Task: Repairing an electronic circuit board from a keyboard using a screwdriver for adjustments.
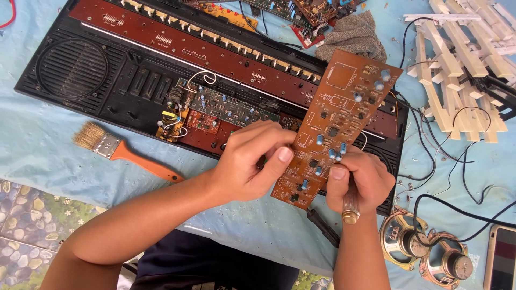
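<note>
Centre of frame: your left hand (248,161) pinches the lower left edge of a long brown circuit board (333,123), thumb on its face. Your right hand (359,180) grips the board's lower right edge, fingers curled, with a clear-handled tool (350,207) tucked in the fist. Board tilts up toward upper right, above the black keyboard casing (86,70). Orange-handled brush (126,150) lies left on the tabletop (37,145); two speakers (424,249) lower right.

Dark phone screen (504,258), bottom right corner

Light blue tablecloth (37,145) (pebble-patterned floor (27,215) below).
</note>
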